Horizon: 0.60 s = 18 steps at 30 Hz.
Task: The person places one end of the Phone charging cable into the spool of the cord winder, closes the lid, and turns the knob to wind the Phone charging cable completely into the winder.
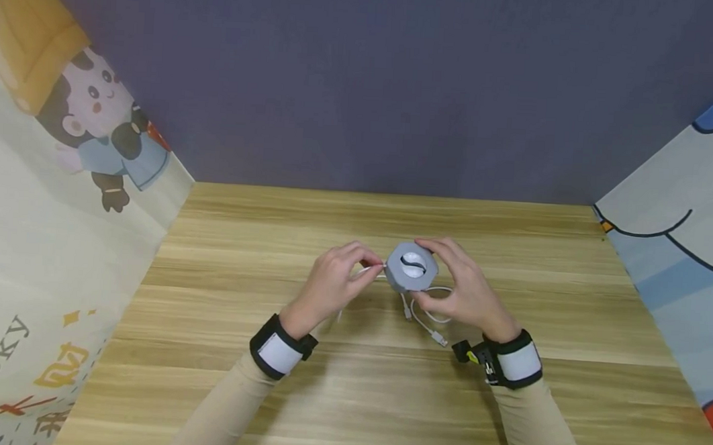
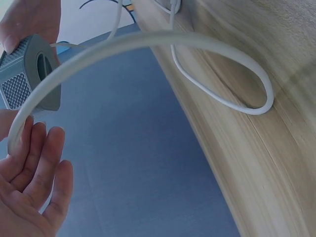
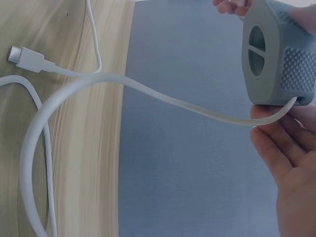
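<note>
Above the wood-grain tabletop (image 1: 240, 243), the right hand (image 1: 468, 290) grips a gray cable winder (image 1: 412, 266) while the left hand (image 1: 335, 275) pinches its white USB cable (image 2: 148, 38), whose loops nearer the tabletop could tangle if drawn unevenly.

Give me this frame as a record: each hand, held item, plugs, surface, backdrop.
left_hand: left hand pinches a white cable beside the winder
right_hand: right hand grips the grey cable winder between thumb and fingers
winder_shape: polygonal, textured side panels, divided round opening
plugs: two white cable plugs near the right hand
surface: wood-grain tabletop
backdrop: dark blue-grey panel
</note>
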Available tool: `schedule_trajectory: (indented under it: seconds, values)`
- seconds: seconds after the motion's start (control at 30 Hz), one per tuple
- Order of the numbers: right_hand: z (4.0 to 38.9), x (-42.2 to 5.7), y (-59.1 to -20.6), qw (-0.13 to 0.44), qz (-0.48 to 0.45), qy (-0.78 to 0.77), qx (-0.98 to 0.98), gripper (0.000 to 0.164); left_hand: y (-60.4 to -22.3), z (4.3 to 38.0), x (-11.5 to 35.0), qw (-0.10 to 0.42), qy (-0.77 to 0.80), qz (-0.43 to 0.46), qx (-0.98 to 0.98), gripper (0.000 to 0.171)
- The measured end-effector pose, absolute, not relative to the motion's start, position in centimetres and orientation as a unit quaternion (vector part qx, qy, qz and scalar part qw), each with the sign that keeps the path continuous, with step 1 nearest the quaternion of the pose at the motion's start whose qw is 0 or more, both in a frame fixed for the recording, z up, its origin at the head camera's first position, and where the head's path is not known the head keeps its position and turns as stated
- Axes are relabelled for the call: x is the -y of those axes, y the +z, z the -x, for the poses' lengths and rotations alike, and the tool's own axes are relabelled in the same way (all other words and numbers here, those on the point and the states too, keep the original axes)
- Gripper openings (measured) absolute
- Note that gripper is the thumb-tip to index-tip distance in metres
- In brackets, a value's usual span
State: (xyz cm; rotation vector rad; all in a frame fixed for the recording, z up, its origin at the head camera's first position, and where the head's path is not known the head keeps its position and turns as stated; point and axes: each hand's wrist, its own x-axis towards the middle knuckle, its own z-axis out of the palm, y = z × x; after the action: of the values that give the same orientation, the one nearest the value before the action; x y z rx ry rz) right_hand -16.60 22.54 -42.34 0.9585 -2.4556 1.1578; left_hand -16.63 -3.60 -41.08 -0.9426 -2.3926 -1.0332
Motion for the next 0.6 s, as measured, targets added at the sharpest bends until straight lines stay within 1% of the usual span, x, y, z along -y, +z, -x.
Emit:
schedule_trajectory:
  seconds: [0.4,0.6]
  values:
    - [16.48,-22.47,-42.47,0.131,-0.329,0.393,0.849,0.082,-41.86,16.85,4.00,0.197,-0.351,0.349,0.846,0.009]
    - [16.55,-22.39,-42.56,0.135,-0.329,0.397,0.846,0.081,-41.74,16.66,4.18,0.193,-0.352,0.333,0.853,0.012]
